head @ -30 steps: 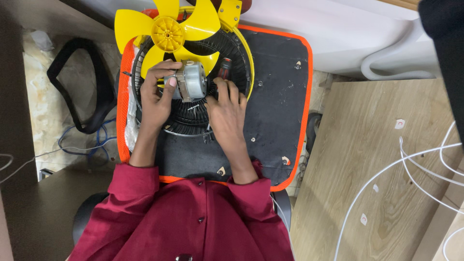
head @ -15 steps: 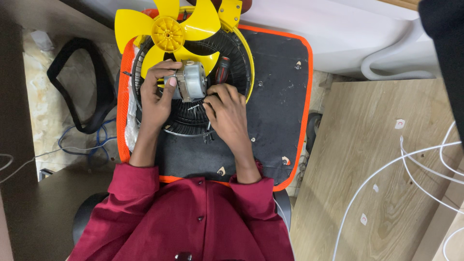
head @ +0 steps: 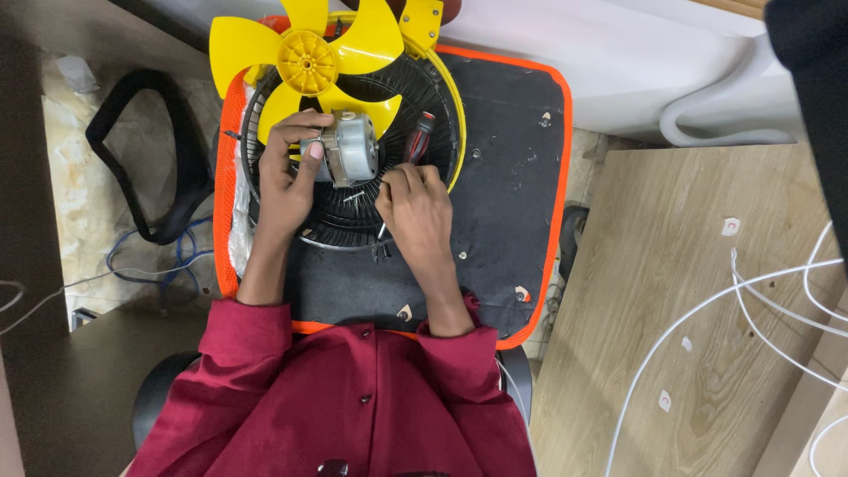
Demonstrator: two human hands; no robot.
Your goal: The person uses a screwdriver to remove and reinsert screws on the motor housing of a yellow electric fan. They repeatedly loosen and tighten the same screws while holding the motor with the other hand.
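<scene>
Closest in, right hand [head: 415,201] has slid down off the grey motor [head: 351,148] since a second ago, fingers now curled over a red-handled screwdriver [head: 418,138] on the black fan grille [head: 353,212]. Left hand [head: 287,172] stays clamped on the motor. Beyond, yellow fan blade [head: 306,60] unmoved.

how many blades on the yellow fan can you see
5 blades on the yellow fan: one upper left, one top, one upper right, one lower right by the motor, one lower left above the left hand. None seems hidden.
</scene>
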